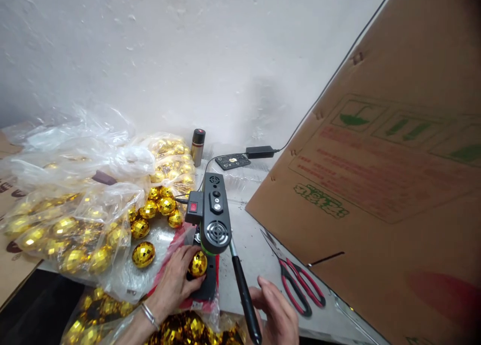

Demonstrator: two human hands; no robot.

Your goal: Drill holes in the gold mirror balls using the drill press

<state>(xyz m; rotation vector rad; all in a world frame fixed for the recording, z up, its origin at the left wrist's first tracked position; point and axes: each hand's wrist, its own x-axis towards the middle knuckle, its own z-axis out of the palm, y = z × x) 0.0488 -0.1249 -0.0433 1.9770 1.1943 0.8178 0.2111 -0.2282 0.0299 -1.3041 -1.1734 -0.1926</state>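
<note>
My left hand (176,272), with a silver bracelet on its wrist, grips a gold mirrored ball (198,264) between thumb and fingers. The ball sits over the black base of a small hand-lever machine (216,210), just under its head. That head has round grilles, and a red switch (193,207) is on a box at its side. A lever with a black handle (246,297) slopes down toward me. My right hand (276,310) is beside this handle, fingers loosely bent and apart; whether it touches the handle is unclear.
Clear plastic bags (75,210) of gold balls fill the left, with loose balls (143,255) beside them. Red-handled scissors (300,285) lie at right against a large cardboard box (376,159). A spray can (198,147), a black patterned slab (233,161) and a power adapter (260,151) are behind.
</note>
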